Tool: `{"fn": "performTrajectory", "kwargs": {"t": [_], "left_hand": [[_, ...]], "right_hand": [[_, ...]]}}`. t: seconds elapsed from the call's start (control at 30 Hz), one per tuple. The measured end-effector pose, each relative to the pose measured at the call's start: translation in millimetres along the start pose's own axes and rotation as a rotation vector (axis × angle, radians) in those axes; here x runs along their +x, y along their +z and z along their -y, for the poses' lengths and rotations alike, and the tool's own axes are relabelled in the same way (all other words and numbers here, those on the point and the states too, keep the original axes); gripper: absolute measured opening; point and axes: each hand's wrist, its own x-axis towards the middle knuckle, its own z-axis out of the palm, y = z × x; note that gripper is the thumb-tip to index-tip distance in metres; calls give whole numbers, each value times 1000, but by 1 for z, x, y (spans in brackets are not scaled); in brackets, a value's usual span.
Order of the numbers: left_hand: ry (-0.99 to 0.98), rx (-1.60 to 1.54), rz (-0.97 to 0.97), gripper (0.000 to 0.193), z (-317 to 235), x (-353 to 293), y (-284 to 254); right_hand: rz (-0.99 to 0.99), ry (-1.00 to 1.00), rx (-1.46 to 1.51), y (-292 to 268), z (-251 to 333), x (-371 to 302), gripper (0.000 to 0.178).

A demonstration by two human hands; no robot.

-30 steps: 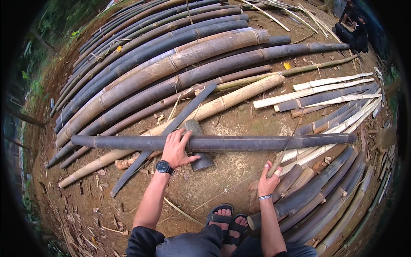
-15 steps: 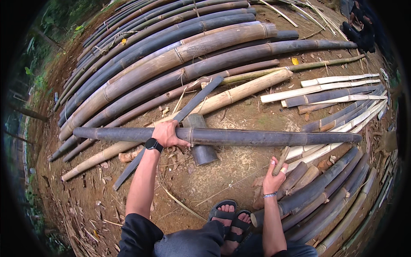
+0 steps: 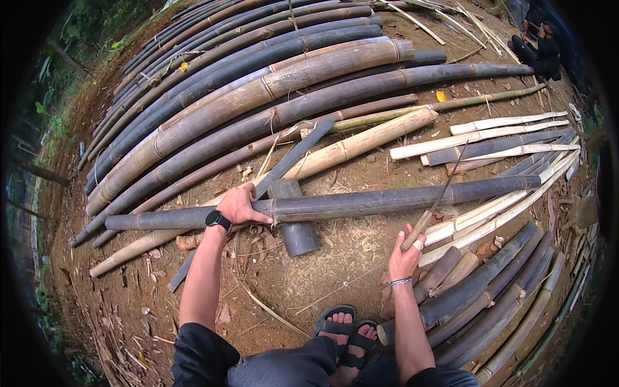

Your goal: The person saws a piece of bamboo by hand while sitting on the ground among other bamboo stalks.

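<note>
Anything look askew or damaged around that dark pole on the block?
Nothing looks damaged. The dark bamboo pole lies level across a short log, left hand gripping it, right hand holding a long blade. One flat dark slat lies crosswise to the stacked poles.

One long bamboo pole (image 3: 361, 201) lies crosswise on a short log (image 3: 295, 226) right in front, whole poles (image 3: 258, 90) stacked behind it, split strips (image 3: 503, 138) off to the right, sandalled feet (image 3: 348, 332) nearest the camera.
</note>
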Motion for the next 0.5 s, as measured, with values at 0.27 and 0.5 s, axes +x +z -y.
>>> {"fn": "performTrajectory", "kwargs": {"t": [0.27, 0.5], "left_hand": [[-82, -29, 57, 82, 22, -3, 10], [-114, -164, 243, 78, 40, 4, 10]], "right_hand": [[85, -36, 23, -2, 15, 6, 26], [131, -70, 93, -17, 38, -5, 23]]}}
